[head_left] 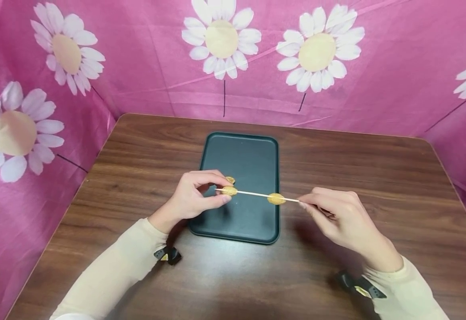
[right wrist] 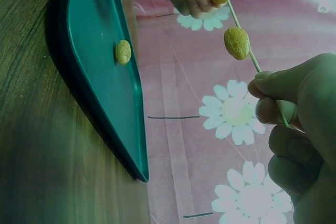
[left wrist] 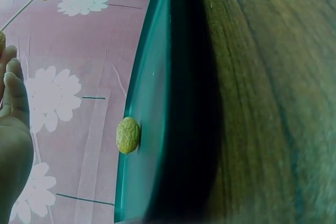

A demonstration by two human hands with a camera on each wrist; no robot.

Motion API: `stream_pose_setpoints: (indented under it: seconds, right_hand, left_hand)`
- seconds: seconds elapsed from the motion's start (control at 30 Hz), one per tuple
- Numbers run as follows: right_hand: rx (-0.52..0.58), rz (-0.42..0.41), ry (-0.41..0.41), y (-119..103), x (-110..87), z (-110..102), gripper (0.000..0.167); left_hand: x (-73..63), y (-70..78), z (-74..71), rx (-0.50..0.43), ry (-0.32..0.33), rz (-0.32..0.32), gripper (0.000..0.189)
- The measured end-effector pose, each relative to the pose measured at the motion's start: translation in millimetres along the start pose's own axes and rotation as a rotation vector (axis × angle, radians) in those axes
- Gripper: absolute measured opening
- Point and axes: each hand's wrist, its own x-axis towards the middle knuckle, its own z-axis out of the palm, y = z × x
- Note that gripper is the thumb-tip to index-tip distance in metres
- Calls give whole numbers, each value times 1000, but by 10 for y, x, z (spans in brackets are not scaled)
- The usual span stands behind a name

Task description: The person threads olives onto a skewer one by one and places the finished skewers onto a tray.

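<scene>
A thin wooden skewer (head_left: 253, 194) spans the space between both hands, over the dark green tray (head_left: 243, 153). At its right end, my right hand (head_left: 343, 218) pinches the stick between thumb and fingers. My left hand (head_left: 193, 193) holds a wrinkled yellow oval ball (head_left: 229, 191) near the pointed tip, which pokes out past it. A second such ball (right wrist: 237, 43) is threaded on the stick, closer to the right hand. Lying on the tray, a third ball (left wrist: 127, 135) is partly covered by the left fingers in the head view.
The tray lies on a brown wood-grain table (head_left: 345, 164). Pink cloth (head_left: 145, 58) with large white daisies hangs behind the table and along its sides. A dark wrist camera (head_left: 168, 255) is strapped below the left sleeve, and another (head_left: 361, 284) below the right.
</scene>
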Motion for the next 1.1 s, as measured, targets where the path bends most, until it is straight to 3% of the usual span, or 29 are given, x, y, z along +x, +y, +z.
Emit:
stream_pose_setpoints:
  seconds: [0.47,0.83,1.1]
  right_hand:
    - [-5,-15,-10,12,104,-17,36]
    - [29,-21,28,-27,76,26,35]
    - [35,-16,9,-29,101,41,33]
  left_hand:
    - [47,7,35,-90,26,52,26]
    - [38,36,77,-112,21,52,26]
    - [34,16,82,-94,11,51,26]
